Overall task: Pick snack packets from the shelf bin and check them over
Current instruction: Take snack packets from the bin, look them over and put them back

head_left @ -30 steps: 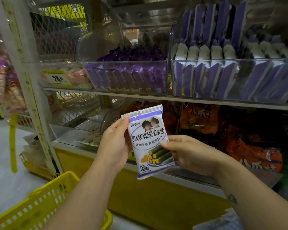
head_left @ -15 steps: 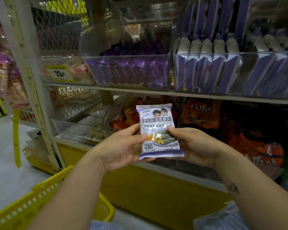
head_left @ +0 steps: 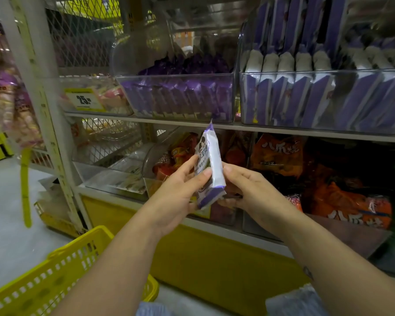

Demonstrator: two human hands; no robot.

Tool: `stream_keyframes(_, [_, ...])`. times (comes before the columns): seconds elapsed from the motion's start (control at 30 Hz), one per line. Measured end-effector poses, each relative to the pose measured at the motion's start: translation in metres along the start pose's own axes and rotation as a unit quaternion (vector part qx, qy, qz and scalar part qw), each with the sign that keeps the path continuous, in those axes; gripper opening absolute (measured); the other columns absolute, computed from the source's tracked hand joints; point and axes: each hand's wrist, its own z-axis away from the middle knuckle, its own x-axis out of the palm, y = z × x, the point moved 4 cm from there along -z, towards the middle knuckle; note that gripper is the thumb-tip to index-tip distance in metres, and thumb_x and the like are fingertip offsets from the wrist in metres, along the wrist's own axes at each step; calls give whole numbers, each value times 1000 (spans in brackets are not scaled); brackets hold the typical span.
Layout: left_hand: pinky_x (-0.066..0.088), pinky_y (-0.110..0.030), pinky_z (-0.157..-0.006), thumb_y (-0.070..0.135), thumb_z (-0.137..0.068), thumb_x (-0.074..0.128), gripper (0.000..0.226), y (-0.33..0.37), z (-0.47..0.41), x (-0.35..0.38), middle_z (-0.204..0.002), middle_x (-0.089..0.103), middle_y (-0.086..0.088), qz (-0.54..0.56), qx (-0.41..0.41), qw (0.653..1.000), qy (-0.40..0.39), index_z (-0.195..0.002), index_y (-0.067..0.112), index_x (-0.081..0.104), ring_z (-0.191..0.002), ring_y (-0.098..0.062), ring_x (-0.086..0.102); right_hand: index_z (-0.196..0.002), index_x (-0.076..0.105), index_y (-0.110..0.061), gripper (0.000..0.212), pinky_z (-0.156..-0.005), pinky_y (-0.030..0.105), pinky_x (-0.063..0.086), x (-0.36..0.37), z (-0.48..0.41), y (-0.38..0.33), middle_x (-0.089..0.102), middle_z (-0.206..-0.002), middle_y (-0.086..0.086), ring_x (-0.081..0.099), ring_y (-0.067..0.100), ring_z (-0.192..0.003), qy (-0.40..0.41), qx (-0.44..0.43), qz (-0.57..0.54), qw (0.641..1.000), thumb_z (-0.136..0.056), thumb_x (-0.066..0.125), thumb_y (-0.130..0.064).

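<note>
Packet position: your two hands hold one snack packet [head_left: 209, 165] upright in front of the lower shelf, with its top seal just below the front edge of the upper shelf [head_left: 283, 130]. The packet stands almost edge-on to you — printed face toward the left, plain white back toward the right. Your left hand [head_left: 178, 198] grips the printed side, with thumb and fingers curled onto it. Your right hand [head_left: 249, 190] grips the white side, with the thumb against the back and the fingers curled under the purple bottom seal.

On the upper shelf, directly above the packet, a clear bin [head_left: 176, 115] holds a row of purple packets. A second clear bin [head_left: 317, 124] toward the right end holds purple-and-white packets standing on edge. Orange bags [head_left: 276, 156] lie on the lower shelf behind your right hand. A yellow basket [head_left: 55, 277] sits at the lower left, beside your left forearm.
</note>
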Motion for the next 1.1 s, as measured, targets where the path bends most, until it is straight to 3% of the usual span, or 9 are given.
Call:
stream_keyframes(0.1, [53, -35, -74, 34, -83, 64, 62, 3, 5, 2, -104, 71, 1, 59, -29, 997, -44, -142, 30, 46, -87, -14, 67, -111, 64, -41, 27, -66, 13, 52, 0, 0, 0, 74, -99, -14, 68, -4, -88, -9, 3, -9, 1000, -100, 46, -24])
stream_keyframes(0.2, [51, -36, -74, 29, -88, 61, 50, 5, 9, 7, -103, 65, -7, 111, -42, 990, -76, -137, 25, 53, -84, -17, 64, -127, 57, -34, 33, -79, 24, 57, -2, 0, 2, 70, -115, -6, 67, 5, -101, -4, 19, -26, 999, -96, 53, -24])
stream_keyframes(0.33, [42, -43, -89, 21, -82, 61, 57, 5, 11, 11, -120, 57, -12, 168, -65, 975, -128, -139, 23, 53, -105, -28, 51, -151, 23, -20, 89, -85, 37, 57, -6, -1, 8, 60, -128, 6, 66, 20, -109, 8, 79, -141, 987, -76, 70, -24])
stream_keyframes(0.4, [45, -40, -86, 16, -80, 57, 60, 6, 13, 12, -123, 61, -11, 176, -70, 969, -158, -139, 25, 53, -105, -27, 54, -152, 17, -15, 98, -82, 37, 59, -10, 0, 7, 59, -130, 11, 66, 23, -109, 2, 87, -170, 982, -71, 72, -19])
stream_keyframes(0.63, [47, -42, -95, 6, -80, 45, 68, 3, 16, 7, -140, 55, -14, 159, -83, 965, -192, -144, 25, 44, -116, -31, 53, -125, 58, -9, 56, -75, 33, 59, -19, 3, 2, 71, -111, 10, 68, 24, -105, -45, 51, -155, 986, -70, 72, -5])
stream_keyframes(0.8, [53, -43, -93, 17, -75, 49, 56, 9, 17, 5, -133, 61, -11, 165, -68, 959, -220, -129, 23, 63, -113, -29, 62, -119, 57, -8, 58, -78, 40, 59, -23, 3, 1, 70, -110, 12, 69, 27, -103, -28, 14, -132, 991, -65, 77, -5])
stream_keyframes(0.9, [53, -43, -89, 25, -82, 43, 47, 9, 14, 1, -127, 65, -7, 91, -43, 980, -169, -121, 26, 69, -117, -30, 60, -116, 55, -13, 59, -89, 50, 54, -23, 4, -3, 68, -113, 11, 68, 26, -105, -11, -29, -42, 999, -63, 81, -16])
stream_keyframes(1.0, [42, -41, -86, 21, -93, 33, 43, 11, 7, -12, -114, 68, -8, 32, 30, 999, -16, -116, 23, 69, -105, -30, 55, -102, 57, -23, 43, -79, 43, 59, -25, 5, -10, 70, -104, 2, 68, 18, -100, 26, -73, 60, 995, -67, 81, -21])
stream_keyframes(1.1, [45, -35, -90, 22, -81, 45, 42, 22, 8, -16, -122, 66, 8, -86, 118, 988, 58, -114, 38, 66, -112, -11, 60, -97, 61, -36, 36, -70, 30, 60, -26, 7, -16, 66, -97, -10, 65, 7, -94, 69, -123, 166, 976, -76, 79, -13])
